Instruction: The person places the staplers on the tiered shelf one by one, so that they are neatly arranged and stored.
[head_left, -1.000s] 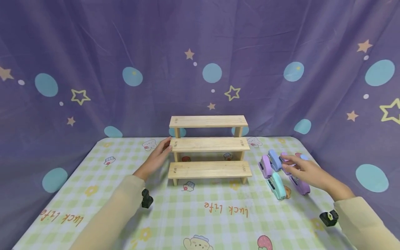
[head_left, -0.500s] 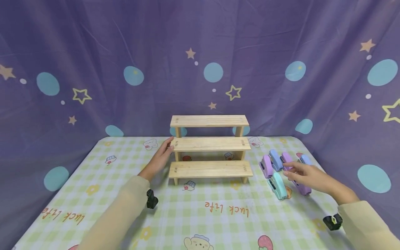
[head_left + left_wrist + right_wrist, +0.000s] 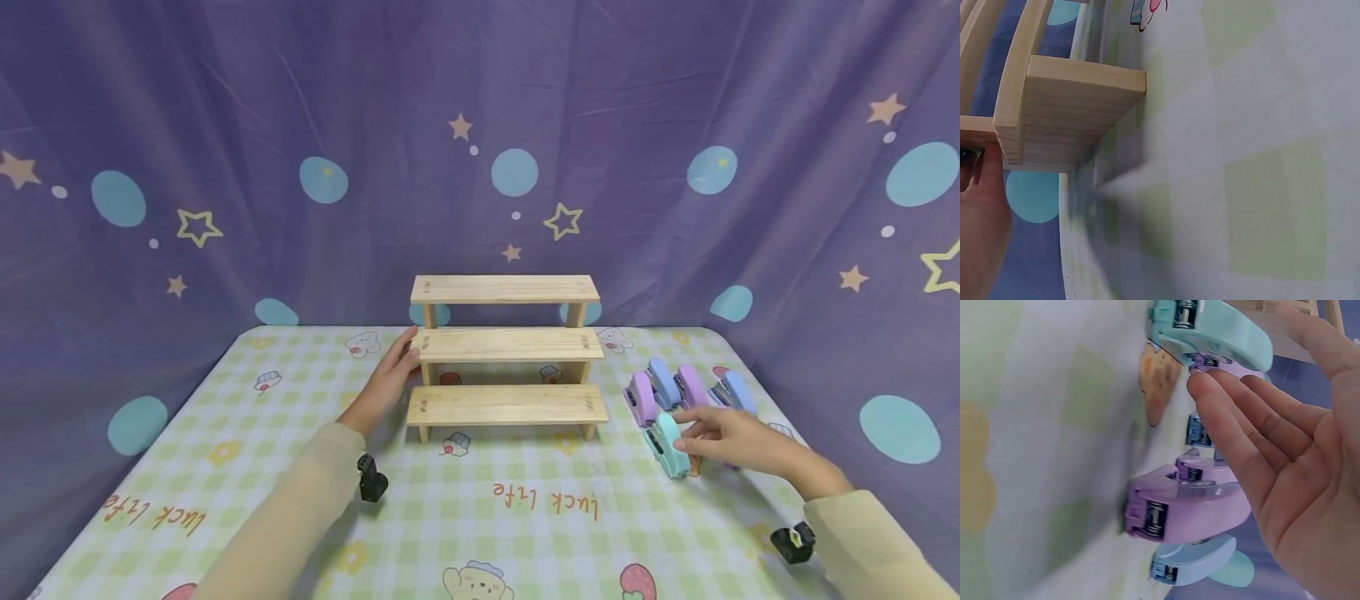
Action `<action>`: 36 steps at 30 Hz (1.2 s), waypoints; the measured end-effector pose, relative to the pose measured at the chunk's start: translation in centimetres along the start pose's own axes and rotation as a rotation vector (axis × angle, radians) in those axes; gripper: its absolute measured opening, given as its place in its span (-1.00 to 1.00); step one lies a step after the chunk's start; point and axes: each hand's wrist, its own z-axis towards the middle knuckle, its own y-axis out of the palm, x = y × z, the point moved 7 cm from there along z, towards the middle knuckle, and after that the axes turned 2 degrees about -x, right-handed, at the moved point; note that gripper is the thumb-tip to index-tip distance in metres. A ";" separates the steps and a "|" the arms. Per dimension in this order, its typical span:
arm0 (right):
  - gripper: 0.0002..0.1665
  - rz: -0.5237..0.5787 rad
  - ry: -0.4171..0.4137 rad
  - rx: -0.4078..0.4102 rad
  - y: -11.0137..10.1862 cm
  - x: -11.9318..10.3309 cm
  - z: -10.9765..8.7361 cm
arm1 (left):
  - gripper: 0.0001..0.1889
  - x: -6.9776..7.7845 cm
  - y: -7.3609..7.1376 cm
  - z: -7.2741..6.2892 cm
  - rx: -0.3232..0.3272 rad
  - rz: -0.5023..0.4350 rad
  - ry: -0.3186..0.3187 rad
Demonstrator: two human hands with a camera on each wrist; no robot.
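Note:
My left hand (image 3: 388,379) holds the left end of a three-step wooden display stand (image 3: 506,344) at the middle shelf. In the left wrist view, its fingertips (image 3: 991,164) meet the end of a board (image 3: 977,125), partly hidden. My right hand (image 3: 738,437) is at a teal mini stapler (image 3: 670,446), fingers extended on its far side and thumb on the near side. In the right wrist view, the teal stapler (image 3: 1225,328) lies between thumb and fingers, with gaps showing around it.
Behind it stand a purple stapler (image 3: 641,398), a blue stapler (image 3: 662,383), another purple stapler (image 3: 690,387) and another blue one (image 3: 735,392). One more purple stapler (image 3: 1191,512) is mostly hidden by my right hand in the head view. A patterned curtain (image 3: 337,100) hangs behind the checked tablecloth (image 3: 420,533).
My right hand has moved from above the purple staplers at the right, down and toward me, to the teal stapler. The left hand stays at the stand.

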 end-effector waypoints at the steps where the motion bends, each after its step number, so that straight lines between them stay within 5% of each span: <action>1: -0.27 -0.003 -0.003 0.004 0.1 0.1 0.1 | -0.40 0.0 0.0 0.0 0.000 -0.001 0.001; 8: -0.24 0.037 0.021 0.014 1.3 1.2 0.3 | -0.40 -0.3 0.1 0.0 -0.004 -0.007 0.004; 17: -0.70 0.060 -0.012 0.014 1.9 1.5 0.4 | -0.39 -0.4 0.1 -0.1 0.004 0.011 -0.015; 36: -0.68 -0.034 -0.071 0.082 1.6 1.3 0.2 | -0.39 -0.5 0.2 -0.1 0.008 0.000 -0.020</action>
